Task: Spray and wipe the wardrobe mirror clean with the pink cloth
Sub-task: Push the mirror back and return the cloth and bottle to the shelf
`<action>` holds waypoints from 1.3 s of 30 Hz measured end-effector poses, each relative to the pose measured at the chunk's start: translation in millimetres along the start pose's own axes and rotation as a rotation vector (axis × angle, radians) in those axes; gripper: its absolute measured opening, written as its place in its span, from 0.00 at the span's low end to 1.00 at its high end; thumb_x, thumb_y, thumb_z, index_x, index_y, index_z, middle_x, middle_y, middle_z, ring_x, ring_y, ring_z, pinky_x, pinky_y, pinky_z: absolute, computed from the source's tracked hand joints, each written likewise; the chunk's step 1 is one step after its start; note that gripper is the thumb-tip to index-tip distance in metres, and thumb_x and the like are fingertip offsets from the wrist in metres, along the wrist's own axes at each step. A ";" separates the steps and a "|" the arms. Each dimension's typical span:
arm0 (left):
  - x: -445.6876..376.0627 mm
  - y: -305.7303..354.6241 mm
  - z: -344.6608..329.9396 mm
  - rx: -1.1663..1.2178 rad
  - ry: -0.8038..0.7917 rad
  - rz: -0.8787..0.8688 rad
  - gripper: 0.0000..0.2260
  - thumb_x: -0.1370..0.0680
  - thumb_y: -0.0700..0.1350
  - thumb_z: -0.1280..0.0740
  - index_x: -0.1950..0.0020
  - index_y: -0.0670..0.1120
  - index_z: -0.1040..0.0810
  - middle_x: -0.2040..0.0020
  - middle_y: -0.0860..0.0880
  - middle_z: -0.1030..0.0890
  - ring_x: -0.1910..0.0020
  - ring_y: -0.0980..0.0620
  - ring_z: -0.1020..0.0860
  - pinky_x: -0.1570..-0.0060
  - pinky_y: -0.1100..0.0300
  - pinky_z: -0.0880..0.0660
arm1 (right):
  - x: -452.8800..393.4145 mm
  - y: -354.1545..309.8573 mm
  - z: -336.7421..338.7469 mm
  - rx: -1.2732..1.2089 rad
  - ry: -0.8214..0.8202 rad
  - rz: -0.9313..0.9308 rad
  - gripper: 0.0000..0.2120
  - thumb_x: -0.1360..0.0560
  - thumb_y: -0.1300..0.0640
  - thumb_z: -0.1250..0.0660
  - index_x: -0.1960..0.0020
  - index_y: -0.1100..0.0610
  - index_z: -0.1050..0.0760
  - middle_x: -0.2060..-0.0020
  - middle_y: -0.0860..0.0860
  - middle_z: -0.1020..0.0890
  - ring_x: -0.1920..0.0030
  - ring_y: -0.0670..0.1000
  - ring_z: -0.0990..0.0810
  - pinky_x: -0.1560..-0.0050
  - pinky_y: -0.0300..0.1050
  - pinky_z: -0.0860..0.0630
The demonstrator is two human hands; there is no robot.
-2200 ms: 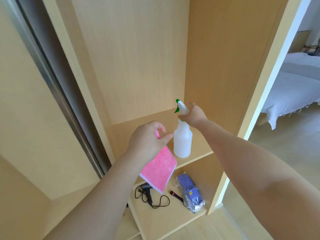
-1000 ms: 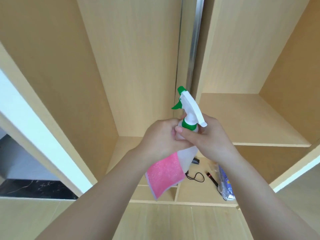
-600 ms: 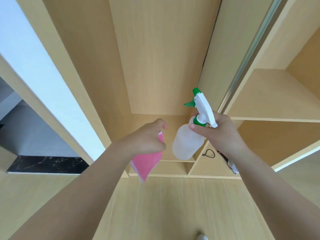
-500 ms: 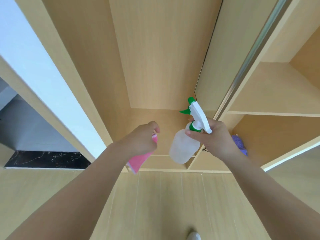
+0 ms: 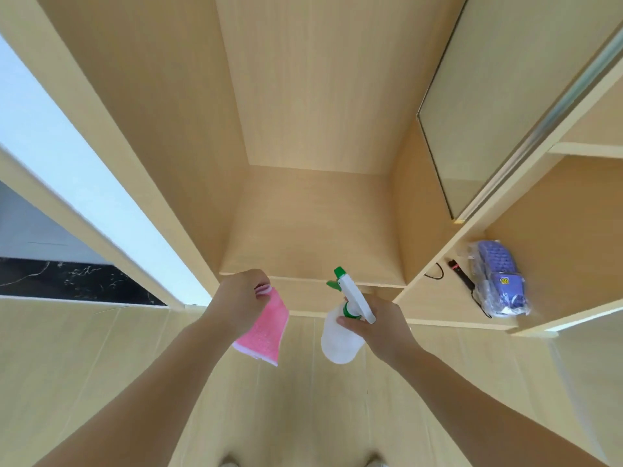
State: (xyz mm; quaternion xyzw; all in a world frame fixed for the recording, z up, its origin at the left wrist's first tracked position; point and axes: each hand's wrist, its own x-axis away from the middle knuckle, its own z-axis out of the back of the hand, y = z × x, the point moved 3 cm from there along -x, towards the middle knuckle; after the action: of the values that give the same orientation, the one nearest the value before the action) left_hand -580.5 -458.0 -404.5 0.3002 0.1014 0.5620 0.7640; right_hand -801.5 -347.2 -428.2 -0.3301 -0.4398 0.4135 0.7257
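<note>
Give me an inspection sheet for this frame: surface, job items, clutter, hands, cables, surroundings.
Surface: light wooden wardrobe shelf, bare where visible.
Job's things: pink cloth with white edge hanging from left hand; translucent white spray bottle with green nozzle held tilted; mirrored sliding door panel at upper right, no spray marks discernible.
Clutter: purple item in clear plastic bag, black stick-shaped device, both in the right compartment.
Hands: left hand pinches the cloth; right hand grips the bottle neck.
Cables: thin black cable beside the device.
Surroundings: pale wood-look floor.

no readable text or numbers are seen. a yellow smiley sticker is borne by the bagged purple item (image 5: 501, 279) at three o'clock.
</note>
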 end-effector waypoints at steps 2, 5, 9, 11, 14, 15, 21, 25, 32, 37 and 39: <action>-21.1 -37.9 -45.1 -0.003 -0.018 -0.022 0.18 0.26 0.34 0.39 0.68 0.53 0.38 0.70 0.54 0.33 0.67 0.50 0.34 0.69 0.64 0.39 | -26.8 44.5 -28.0 -0.013 -0.014 -0.022 0.08 0.31 0.58 0.26 0.53 0.56 0.21 0.64 0.45 0.23 0.63 0.45 0.26 0.62 0.35 0.33; -52.8 -90.8 -109.2 -0.043 -0.022 -0.033 0.18 0.26 0.34 0.41 0.67 0.54 0.40 0.71 0.53 0.34 0.69 0.51 0.35 0.71 0.61 0.40 | -71.2 116.0 -65.9 -0.011 0.022 -0.032 0.08 0.30 0.58 0.27 0.52 0.55 0.21 0.63 0.46 0.23 0.61 0.46 0.26 0.61 0.36 0.32; -92.2 -150.0 -182.1 -0.050 0.008 -0.052 0.13 0.26 0.36 0.41 0.63 0.54 0.33 0.69 0.51 0.28 0.66 0.46 0.29 0.69 0.59 0.37 | -134.4 205.6 -101.6 0.020 0.120 -0.022 0.08 0.30 0.58 0.27 0.52 0.55 0.23 0.56 0.49 0.21 0.58 0.48 0.23 0.60 0.37 0.30; -111.0 -172.4 -211.1 -0.028 0.021 -0.066 0.12 0.28 0.39 0.42 0.65 0.56 0.33 0.71 0.52 0.29 0.67 0.45 0.28 0.70 0.59 0.38 | -164.4 243.5 -111.2 0.047 0.168 -0.015 0.06 0.30 0.57 0.27 0.55 0.54 0.23 0.54 0.49 0.23 0.58 0.46 0.24 0.61 0.36 0.30; -132.4 -197.6 -245.6 0.049 0.051 -0.047 0.11 0.29 0.42 0.41 0.68 0.57 0.32 0.71 0.54 0.29 0.70 0.51 0.30 0.70 0.61 0.38 | -200.0 288.8 -115.3 0.049 0.252 -0.001 0.06 0.29 0.56 0.27 0.55 0.54 0.23 0.54 0.48 0.24 0.58 0.44 0.24 0.63 0.35 0.31; -137.3 -204.1 -255.1 0.075 0.060 -0.044 0.10 0.30 0.44 0.40 0.67 0.58 0.31 0.71 0.55 0.28 0.70 0.53 0.30 0.70 0.61 0.37 | -208.5 299.5 -114.1 0.045 0.282 0.005 0.06 0.29 0.56 0.27 0.54 0.54 0.23 0.55 0.47 0.24 0.58 0.43 0.24 0.63 0.36 0.32; -157.3 -220.6 -290.1 0.124 0.131 -0.064 0.11 0.24 0.40 0.36 0.63 0.55 0.27 0.70 0.54 0.26 0.69 0.55 0.29 0.69 0.62 0.36 | -249.2 322.6 -92.8 -0.026 0.425 0.032 0.07 0.29 0.56 0.27 0.61 0.52 0.24 0.69 0.47 0.27 0.67 0.47 0.27 0.68 0.37 0.34; -160.0 -222.4 -302.0 0.211 0.156 -0.073 0.07 0.25 0.39 0.35 0.61 0.50 0.24 0.68 0.52 0.25 0.68 0.51 0.29 0.67 0.61 0.34 | -267.8 318.5 -74.4 -0.098 0.519 0.038 0.14 0.30 0.56 0.26 0.67 0.50 0.30 0.73 0.47 0.32 0.71 0.47 0.32 0.70 0.38 0.38; -158.6 -212.3 -305.8 0.242 0.160 -0.080 0.08 0.24 0.42 0.34 0.62 0.53 0.25 0.67 0.53 0.25 0.67 0.52 0.28 0.66 0.60 0.33 | -298.9 306.9 -59.7 -0.151 0.589 0.056 0.05 0.28 0.55 0.28 0.60 0.52 0.23 0.68 0.47 0.25 0.66 0.48 0.27 0.67 0.39 0.32; -156.6 -209.7 -303.8 0.265 0.171 -0.069 0.06 0.23 0.43 0.34 0.59 0.52 0.24 0.67 0.54 0.26 0.68 0.56 0.29 0.69 0.62 0.34 | -321.1 313.7 -53.4 -0.109 0.620 0.029 0.09 0.28 0.53 0.29 0.53 0.58 0.20 0.65 0.51 0.22 0.63 0.51 0.25 0.66 0.40 0.31; -155.7 -209.1 -303.2 0.278 0.177 -0.061 0.07 0.23 0.43 0.33 0.59 0.52 0.25 0.67 0.54 0.26 0.68 0.56 0.29 0.69 0.62 0.34 | -324.0 317.7 -54.3 -0.100 0.619 0.024 0.07 0.27 0.54 0.29 0.54 0.58 0.22 0.66 0.49 0.24 0.62 0.52 0.25 0.67 0.40 0.31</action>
State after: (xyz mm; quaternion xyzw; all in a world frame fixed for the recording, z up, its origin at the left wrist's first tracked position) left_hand -617.1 -536.0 -795.1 0.3491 0.2541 0.5433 0.7200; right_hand -938.3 -502.1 -835.8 -0.4807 -0.2137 0.2797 0.8031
